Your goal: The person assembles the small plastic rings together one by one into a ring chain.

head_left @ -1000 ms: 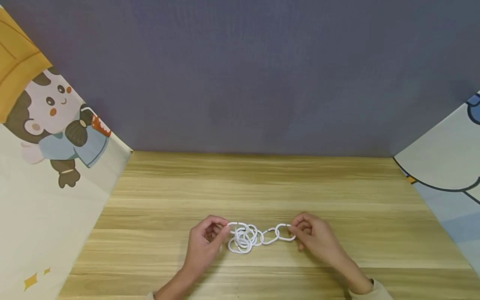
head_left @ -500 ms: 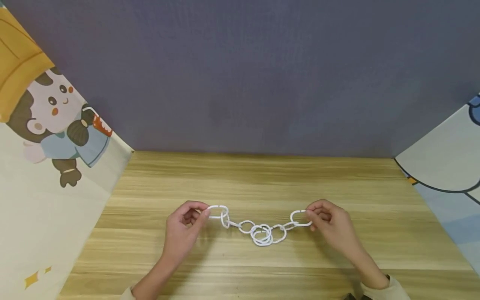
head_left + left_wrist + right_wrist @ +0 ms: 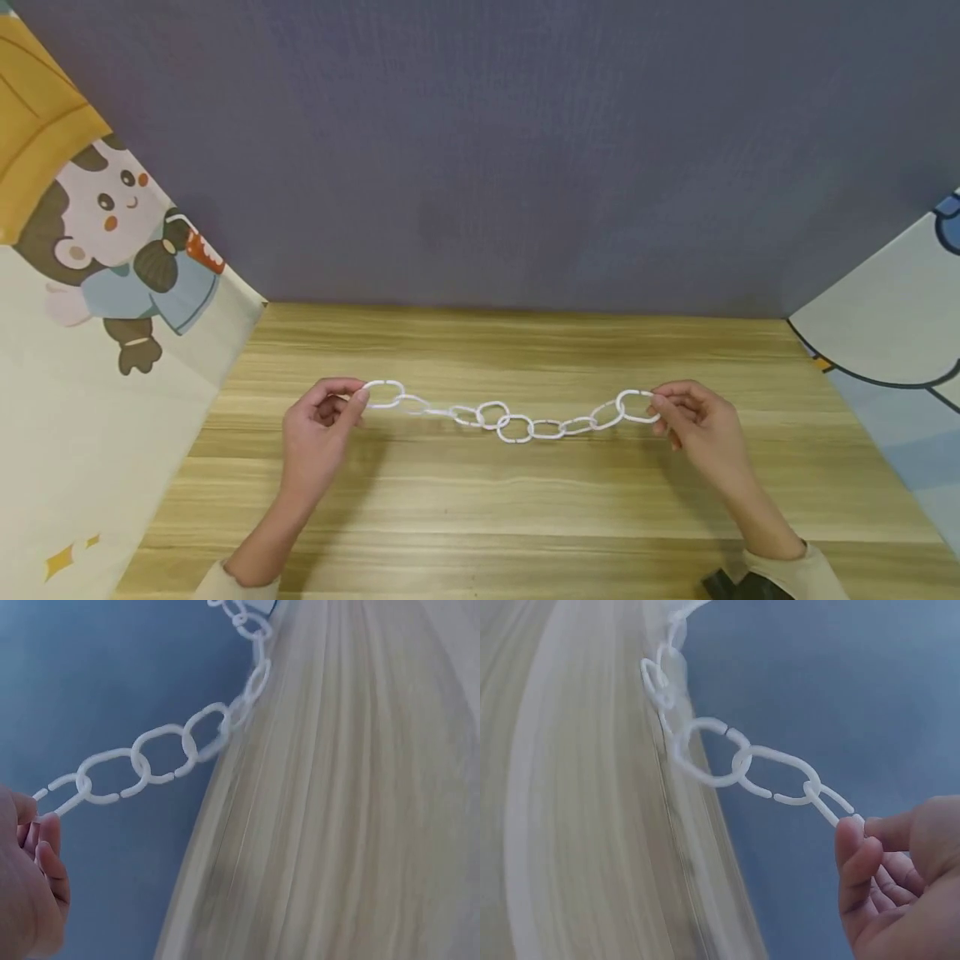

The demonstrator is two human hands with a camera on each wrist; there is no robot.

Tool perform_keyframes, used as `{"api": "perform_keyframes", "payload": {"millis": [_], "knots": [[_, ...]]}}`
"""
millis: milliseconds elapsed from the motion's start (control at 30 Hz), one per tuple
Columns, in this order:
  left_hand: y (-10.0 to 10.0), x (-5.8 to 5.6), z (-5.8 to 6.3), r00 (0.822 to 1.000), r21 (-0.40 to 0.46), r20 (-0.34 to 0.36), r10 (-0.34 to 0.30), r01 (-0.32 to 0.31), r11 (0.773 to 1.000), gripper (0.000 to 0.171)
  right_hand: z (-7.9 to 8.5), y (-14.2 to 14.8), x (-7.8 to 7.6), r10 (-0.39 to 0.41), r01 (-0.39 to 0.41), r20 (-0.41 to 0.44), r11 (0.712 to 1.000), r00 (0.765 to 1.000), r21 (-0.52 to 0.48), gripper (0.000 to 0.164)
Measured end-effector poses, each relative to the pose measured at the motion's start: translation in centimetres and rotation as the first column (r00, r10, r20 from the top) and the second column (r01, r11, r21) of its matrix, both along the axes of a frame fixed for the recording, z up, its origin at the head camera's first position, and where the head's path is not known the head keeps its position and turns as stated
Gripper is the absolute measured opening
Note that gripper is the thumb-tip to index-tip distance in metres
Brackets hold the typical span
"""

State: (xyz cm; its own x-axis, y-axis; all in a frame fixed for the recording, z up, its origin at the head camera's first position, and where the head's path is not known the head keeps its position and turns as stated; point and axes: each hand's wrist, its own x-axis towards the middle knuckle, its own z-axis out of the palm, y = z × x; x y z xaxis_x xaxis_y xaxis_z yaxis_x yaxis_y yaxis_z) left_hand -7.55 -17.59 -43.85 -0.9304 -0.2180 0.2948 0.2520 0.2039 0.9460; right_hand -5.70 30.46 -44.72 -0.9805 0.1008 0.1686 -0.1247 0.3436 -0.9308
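A white plastic chain [image 3: 515,442] of several oval links stretches between my two hands, sagging a little in the middle. Small split gaps show in the links in both wrist views. At its left end, my left hand [image 3: 318,429] pinches the end link [image 3: 64,804] between thumb and index finger. My right hand [image 3: 705,425] pinches the opposite end link [image 3: 831,806] the same way, its other fingers curled beneath. The links run in a single line, each looped through its neighbour.
Below the hands lies a wood-grain table [image 3: 480,517]. A dark grey-blue panel [image 3: 510,167] rises at its back edge. Side panels with cartoon prints stand at left [image 3: 90,433] and right [image 3: 892,308]. A dark object [image 3: 750,586] shows by the right sleeve.
Both hands have moved apart and farther from the body, each keeping its end link. The chain, bunched in a heap a second ago, is now drawn out in a line.
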Motion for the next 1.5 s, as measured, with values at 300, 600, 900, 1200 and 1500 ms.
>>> {"api": "perform_keyframes", "payload": {"millis": [300,600,900,1200,1500], "knots": [[-1.9,-1.0,-0.6,0.993,-0.044,0.085,0.084,-0.08,0.996,0.009,-0.8,2.2,-0.9,0.023,-0.018,0.035,0.991,0.999,-0.132,0.013],[-3.3,-2.2,-2.5,0.979,-0.019,0.186,0.087,-0.084,0.996,0.019,-2.1,2.8,-1.6,0.005,0.015,0.193,0.994,0.981,-0.105,0.021],[-3.9,-2.9,-4.5,0.975,-0.29,0.196,0.106,-0.046,0.956,0.009,-3.9,2.1,-2.5,-0.055,0.061,0.282,0.998,0.958,-0.014,0.034],[-4.1,-3.1,-5.1,0.988,-0.495,0.102,0.118,-0.053,0.867,0.006,-5.0,1.7,-2.5,-0.153,0.116,0.145,0.965,0.977,0.235,0.022],[-4.3,-3.1,-5.5,0.996,-0.522,0.044,0.075,-0.041,0.852,0.013,-5.1,1.6,-2.5,-0.141,0.093,0.071,0.88,0.987,0.465,0.017]]}}
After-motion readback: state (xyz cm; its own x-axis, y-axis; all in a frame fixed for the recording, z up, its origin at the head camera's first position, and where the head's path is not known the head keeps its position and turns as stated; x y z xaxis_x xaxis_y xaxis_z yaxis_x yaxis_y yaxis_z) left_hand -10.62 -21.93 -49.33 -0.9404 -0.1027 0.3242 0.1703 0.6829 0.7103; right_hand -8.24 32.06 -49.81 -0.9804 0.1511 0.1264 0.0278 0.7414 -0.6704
